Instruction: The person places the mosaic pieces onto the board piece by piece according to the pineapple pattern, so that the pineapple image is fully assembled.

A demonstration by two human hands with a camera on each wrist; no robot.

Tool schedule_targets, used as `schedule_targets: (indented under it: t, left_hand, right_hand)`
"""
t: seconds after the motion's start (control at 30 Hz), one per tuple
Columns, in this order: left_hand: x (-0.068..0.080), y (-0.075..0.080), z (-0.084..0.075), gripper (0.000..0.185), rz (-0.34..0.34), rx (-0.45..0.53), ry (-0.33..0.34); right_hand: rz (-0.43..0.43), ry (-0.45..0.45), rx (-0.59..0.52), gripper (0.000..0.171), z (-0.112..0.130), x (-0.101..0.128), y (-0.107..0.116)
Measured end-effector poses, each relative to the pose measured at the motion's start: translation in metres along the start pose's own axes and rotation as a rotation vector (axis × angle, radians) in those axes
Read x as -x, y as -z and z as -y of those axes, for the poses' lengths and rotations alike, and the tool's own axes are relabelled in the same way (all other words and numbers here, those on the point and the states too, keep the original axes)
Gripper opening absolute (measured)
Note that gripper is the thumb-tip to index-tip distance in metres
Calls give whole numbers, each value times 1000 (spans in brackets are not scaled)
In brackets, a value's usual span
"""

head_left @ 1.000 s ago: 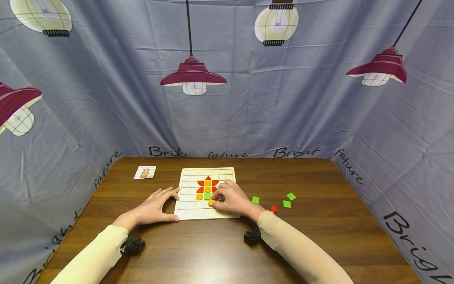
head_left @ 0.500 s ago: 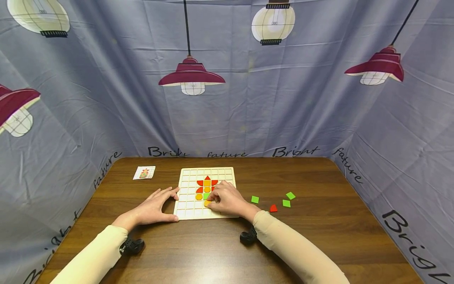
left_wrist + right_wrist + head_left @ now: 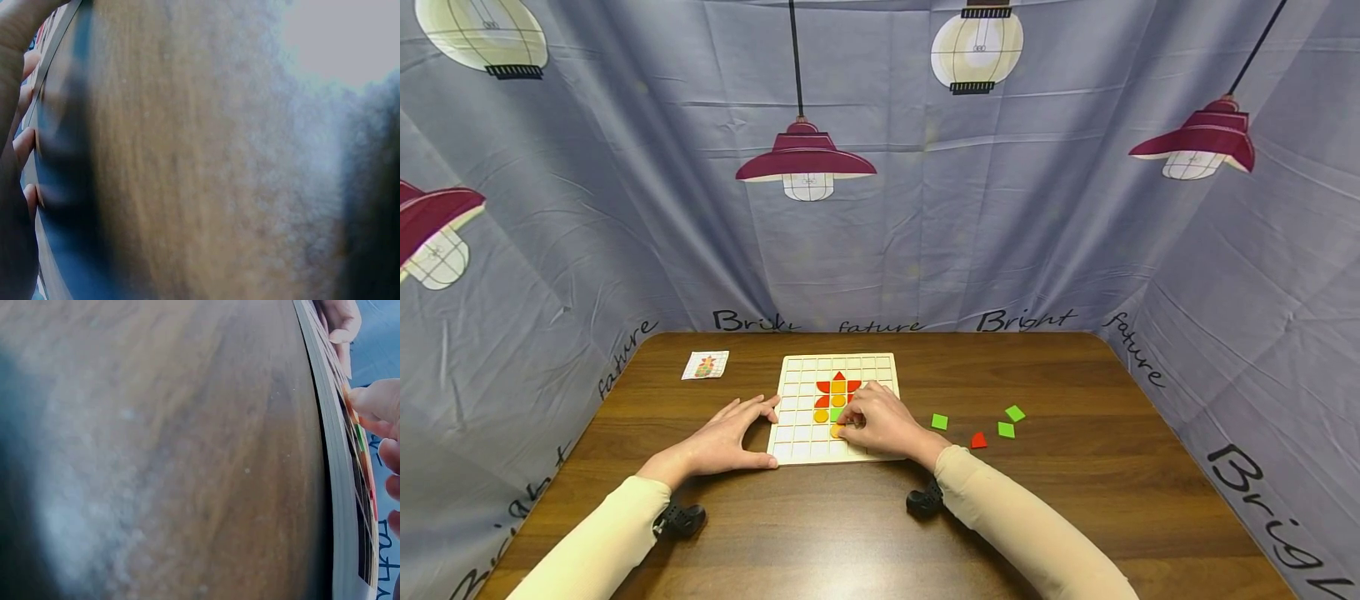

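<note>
Fingers of the right hand are pinching a small orange piece and pressing it down on the white grid board. The piece is sitting in a square just below the green piece, near the middle of the board. Above it, red and orange pieces are making a little flower shape.

The left hand is lying flat on the bench, with its fingers straight and spread. Its fingertips and thumb are touching the left edge of the board and are holding nothing.

In the right wrist view, the board's edge is showing from the side, with fingertips resting on top of it. The left wrist view is too blurry to tell much; only the wood and some fingers by the board are showing.

Three green squares and one red piece are lying on the bench to the right of the board, well apart from it. A small picture card is lying at the far left. A blue cloth with painted lamps is hanging all around.
</note>
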State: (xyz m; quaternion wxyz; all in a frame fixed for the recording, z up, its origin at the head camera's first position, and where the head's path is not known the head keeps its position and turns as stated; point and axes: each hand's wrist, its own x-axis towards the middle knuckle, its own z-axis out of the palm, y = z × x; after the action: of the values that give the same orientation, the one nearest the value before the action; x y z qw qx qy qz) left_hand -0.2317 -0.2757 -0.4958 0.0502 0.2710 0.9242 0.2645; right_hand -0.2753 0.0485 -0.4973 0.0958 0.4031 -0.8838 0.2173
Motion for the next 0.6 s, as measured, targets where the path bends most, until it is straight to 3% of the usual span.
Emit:
schedule_targets:
  t: [0.23,0.6]
  left_hand:
    - [-1,0,0,60,-1,5,-8]
    - [0,1,0,60,-5,0,-11]
  right_hand:
    - [0,-29,2,12,-7,4,14]
    - [-93,-145,-59,14,-44,30,71]
